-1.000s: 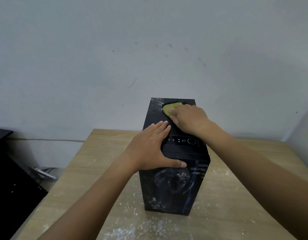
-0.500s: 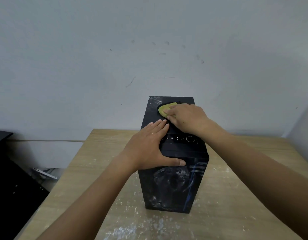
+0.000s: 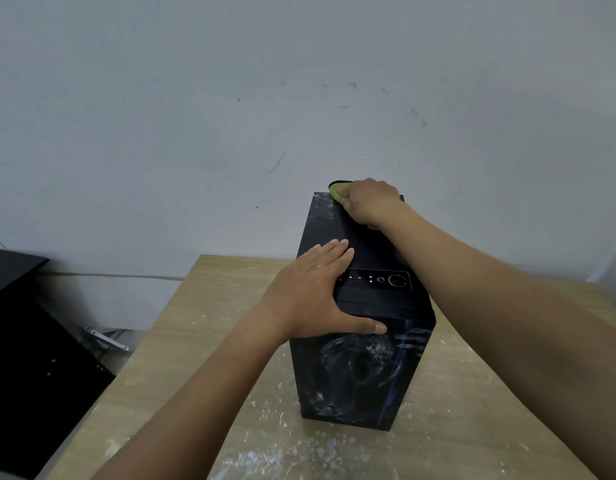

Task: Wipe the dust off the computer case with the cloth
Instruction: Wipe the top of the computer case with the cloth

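Your right hand (image 3: 370, 202) grips the yellow cloth (image 3: 336, 192) at the far top edge of the computer case (image 3: 365, 368); your left hand (image 3: 313, 289) lies on top, fingers straight.

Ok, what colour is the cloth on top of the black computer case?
Yellow-green; the small cloth shows under the right hand in the head view.

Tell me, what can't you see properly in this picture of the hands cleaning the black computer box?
All in the head view:
1. Most of the cloth: the right hand gripping it covers it.
2. The back and right side of the computer case: turned away from the camera.
3. Markings by the buttons: too small to read.
4. The black object at left: cut off by the picture's edge.
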